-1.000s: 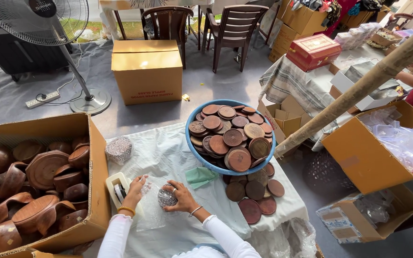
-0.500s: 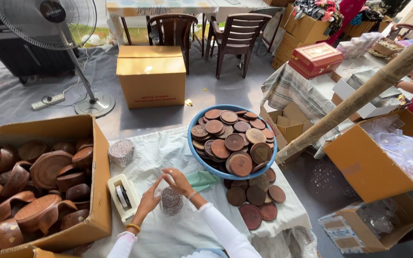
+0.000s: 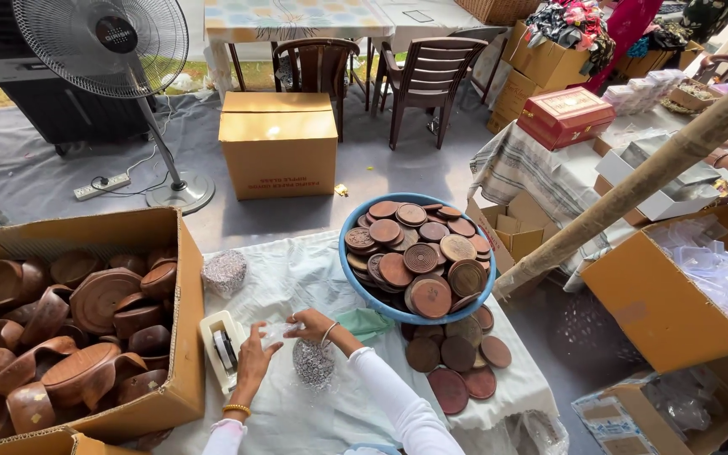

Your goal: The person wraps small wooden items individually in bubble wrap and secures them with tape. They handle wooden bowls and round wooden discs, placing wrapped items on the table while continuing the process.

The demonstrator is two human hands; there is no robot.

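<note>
Since the moment before, my hands had moved a little left, toward the tape dispenser (image 3: 222,347), and the wrapped disc (image 3: 313,362) now lay alone on the cloth (image 3: 297,286) below my right wrist. My left hand (image 3: 254,361) was near the dispenser, fingers closed on one end of a clear strip (image 3: 278,330). My right hand (image 3: 312,323) pinched the other end with thumb and forefinger, so both hands held the strip between them, above the cloth. The wrapped disc was free, touching no hand.

To my left stood an open carton (image 3: 174,278) full of brown curved wooden pieces (image 3: 69,329). A second wrapped bundle (image 3: 225,271) lay on the cloth just beside that carton. To the right of my hands, several bare discs (image 3: 457,371) lay flat on the cloth, under the edge of a blue bowl (image 3: 372,297). The bowl was heaped with more discs.

Farther off a closed box (image 3: 278,143) stood on the floor, with a fan (image 3: 103,42) to its left and two brown chairs (image 3: 423,76) behind it.
</note>
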